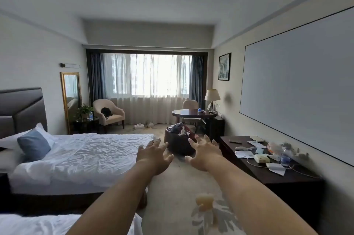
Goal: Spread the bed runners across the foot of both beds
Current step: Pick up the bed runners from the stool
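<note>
Since neither bed carries a runner yet, your first job is to find one: no bed runners show on the far bed or on the corner of the near bed at the lower left. Whether any lies in the heap of cloth on the round dark ottoman beyond the far bed's foot, I cannot tell. What shows of both foot ends is bare white duvet. Once you have a runner, I would take it by its two short ends and stand square to the foot edge. Lay it flat across from one side edge to the other, parallel to the foot edge, with equal lengths hanging at each side. Smooth the wrinkled duvet first, or its creases will likely show through. Your left hand and right hand are stretched out ahead of you, palms down, above the carpet just off the far bed's foot corner. The fingers of both are spread wide and nearly straight, the two hands apart, and they hold and touch nothing
</note>
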Demonstrator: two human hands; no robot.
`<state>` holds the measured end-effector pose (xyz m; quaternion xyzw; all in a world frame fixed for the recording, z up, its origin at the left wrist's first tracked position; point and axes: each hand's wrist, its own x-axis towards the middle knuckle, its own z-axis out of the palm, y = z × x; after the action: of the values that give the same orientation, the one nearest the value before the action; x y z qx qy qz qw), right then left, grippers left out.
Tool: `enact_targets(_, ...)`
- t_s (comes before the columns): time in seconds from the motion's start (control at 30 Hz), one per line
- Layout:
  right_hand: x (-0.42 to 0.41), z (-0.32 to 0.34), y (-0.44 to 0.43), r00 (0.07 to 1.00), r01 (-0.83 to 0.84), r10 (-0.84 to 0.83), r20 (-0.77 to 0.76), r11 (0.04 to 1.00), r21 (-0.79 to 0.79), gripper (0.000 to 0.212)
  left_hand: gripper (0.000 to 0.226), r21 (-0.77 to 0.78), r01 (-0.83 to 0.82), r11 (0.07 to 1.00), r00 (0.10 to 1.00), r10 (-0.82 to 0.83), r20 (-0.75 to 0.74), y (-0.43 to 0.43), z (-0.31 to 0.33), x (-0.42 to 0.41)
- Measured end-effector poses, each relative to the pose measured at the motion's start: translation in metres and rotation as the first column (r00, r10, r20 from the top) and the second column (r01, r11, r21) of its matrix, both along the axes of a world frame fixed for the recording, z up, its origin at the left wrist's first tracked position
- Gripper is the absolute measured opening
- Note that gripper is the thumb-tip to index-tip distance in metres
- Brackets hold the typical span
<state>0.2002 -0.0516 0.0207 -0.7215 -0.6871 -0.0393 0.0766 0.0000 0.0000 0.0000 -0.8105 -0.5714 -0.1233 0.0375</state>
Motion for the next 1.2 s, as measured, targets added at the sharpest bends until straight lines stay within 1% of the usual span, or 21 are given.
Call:
enact_targets(0.13, 0.026, -0.001, 0.065, 1.000, 0.023, -0.024, -0.020, 0.999, -0.033, 0.082, 0.072, -0.006, -0.032, 0.999, 0.999, 0.032, -0.030, 0.063, 0.004, 0.024)
enact_targets(0.23, 0.051, 0.001, 0.130, 0.999, 0.026, -0.027, -0.033, 0.999, -0.044, 0.081, 0.065, -0.023, -0.051, 0.998, 0.998, 0.050, -0.024, 0.121, 0.013, 0.050)
enact_targets(0.3, 0.068, 0.006, 0.177, 0.999, 0.032, -0.033, -0.022, 0.998, -0.052, 0.081, 0.064, -0.025, -0.050, 0.998, 0.998, 0.049, -0.046, 0.162, 0.024, 0.070)
enact_targets(0.4, 0.085, 0.014, 0.244, 1.000, 0.013, -0.014, -0.021, 0.999, -0.044, 0.080, 0.063, 0.007, -0.043, 0.999, 0.997, 0.044, -0.059, 0.218, 0.039, 0.100)
enact_targets(0.47, 0.094, 0.017, 0.290, 0.998, -0.010, 0.008, -0.057, 0.999, -0.032, 0.078, 0.063, 0.020, -0.044, 0.999, 0.996, 0.045, -0.074, 0.258, 0.046, 0.116)
enact_targets(0.53, 0.104, 0.018, 0.332, 0.996, 0.002, -0.004, -0.094, 1.000, -0.023, 0.074, 0.063, 0.020, -0.061, 0.998, 0.992, 0.063, -0.107, 0.299, 0.051, 0.130)
enact_targets(0.63, 0.122, 0.013, 0.389, 0.990, 0.029, -0.032, -0.140, 0.999, -0.020, 0.069, 0.062, 0.006, -0.066, 0.998, 0.993, 0.066, -0.093, 0.359, 0.054, 0.144)
enact_targets(0.7, 0.132, 0.009, 0.431, 0.990, 0.040, -0.045, -0.130, 0.998, -0.039, 0.069, 0.059, -0.008, -0.053, 0.999, 0.993, 0.052, -0.103, 0.402, 0.049, 0.152)
enact_targets(0.8, 0.144, 0.007, 0.498, 0.994, 0.061, -0.066, -0.092, 0.997, -0.056, 0.069, 0.056, -0.005, -0.003, 1.000, 0.987, 0.002, -0.160, 0.470, 0.037, 0.163)
enact_targets(0.93, 0.143, 0.009, 0.586, 0.996, 0.063, -0.066, -0.058, 0.997, -0.049, 0.068, 0.058, -0.001, 0.040, 0.999, 0.992, -0.040, -0.116, 0.558, 0.025, 0.176)
enact_targets(1.03, 0.138, 0.013, 0.648, 0.998, 0.056, -0.057, -0.015, 0.996, -0.068, 0.068, 0.059, -0.013, 0.063, 0.998, 0.989, -0.064, -0.131, 0.621, 0.025, 0.181)
enact_targets(1.2, 0.143, 0.018, 0.749, 0.995, 0.064, -0.065, -0.074, 0.998, -0.014, 0.066, 0.054, -0.002, 0.059, 0.998, 0.995, -0.059, -0.085, 0.733, 0.038, 0.188)
